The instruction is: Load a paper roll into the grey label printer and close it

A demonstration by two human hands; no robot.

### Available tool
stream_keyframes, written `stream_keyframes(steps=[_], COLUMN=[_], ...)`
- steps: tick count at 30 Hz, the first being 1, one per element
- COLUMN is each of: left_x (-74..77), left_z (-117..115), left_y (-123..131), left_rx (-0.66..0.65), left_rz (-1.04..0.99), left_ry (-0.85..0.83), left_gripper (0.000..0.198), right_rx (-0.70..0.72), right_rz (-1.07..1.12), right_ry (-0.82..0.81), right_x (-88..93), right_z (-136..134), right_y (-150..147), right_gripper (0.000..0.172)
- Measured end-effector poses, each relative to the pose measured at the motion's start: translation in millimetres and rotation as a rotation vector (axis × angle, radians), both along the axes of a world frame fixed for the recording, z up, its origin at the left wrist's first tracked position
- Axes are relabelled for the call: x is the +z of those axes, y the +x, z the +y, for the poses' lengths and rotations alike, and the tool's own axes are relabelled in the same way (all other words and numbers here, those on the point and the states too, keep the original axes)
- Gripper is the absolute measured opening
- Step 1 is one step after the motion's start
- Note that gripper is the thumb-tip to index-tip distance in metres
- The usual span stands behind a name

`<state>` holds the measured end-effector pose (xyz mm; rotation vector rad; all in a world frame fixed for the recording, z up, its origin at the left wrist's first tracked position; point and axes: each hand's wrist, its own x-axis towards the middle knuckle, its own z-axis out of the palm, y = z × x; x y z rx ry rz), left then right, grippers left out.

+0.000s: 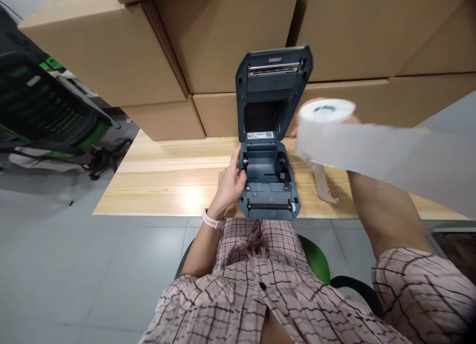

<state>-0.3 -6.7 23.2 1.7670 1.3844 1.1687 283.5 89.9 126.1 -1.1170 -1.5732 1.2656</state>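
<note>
A dark grey label printer (269,185) sits at the table's front edge with its lid (274,93) raised. Inside its bay the black roll holders show, with no roll between them. My left hand (231,181) grips the printer's left side, thumb over the rim. Up in the air to the right, my right hand (351,120) is closed around a white label roll (327,111), mostly hidden behind it. From the roll a wide blurred strip of label paper (401,155) trails off to the right. A short curled paper piece (324,185) hangs below it.
Large cardboard boxes (223,36) are stacked along the back of the wooden table (159,180). On the left stand a black and green office chair (44,106) and a tiled floor (74,264). A green seat (315,257) shows beneath me.
</note>
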Motion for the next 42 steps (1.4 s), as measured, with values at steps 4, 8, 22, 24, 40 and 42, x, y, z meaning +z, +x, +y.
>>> stream_keyframes(steps=[4,8,22,24,40,42], left_x=[-2.6,-3.4,-4.3,-3.9,-1.3,-1.6], left_z=[2,3,2,2,0,-1], left_y=[0,0,1,2,2,3], left_rx=[0.000,0.014,0.025,0.032,0.055,0.053], left_rz=[-0.010,0.005,-0.045,-0.042,-0.026,-0.041], left_ry=[-0.001,-0.020,-0.031,-0.034,-0.069,-0.065], left_gripper=[0.076,0.076,0.072,0.071,0.060,0.058], right_rx=[0.461,0.566,0.581,0.509,0.219,0.195], right_rz=[-0.530,-0.893,-1.086,-1.018,-0.933,-0.901], right_ry=[0.203,0.369,0.438,0.519,0.784,0.759], right_x=[7.7,-4.2,-37.0,-42.6,-85.5,-90.8], right_z=[-9,-11,-20,-36,-167,-172], right_y=[-50,-82,-92,-84,-69,-72], right_gripper=[0.069,0.057,0.073,0.072,0.052,0.058])
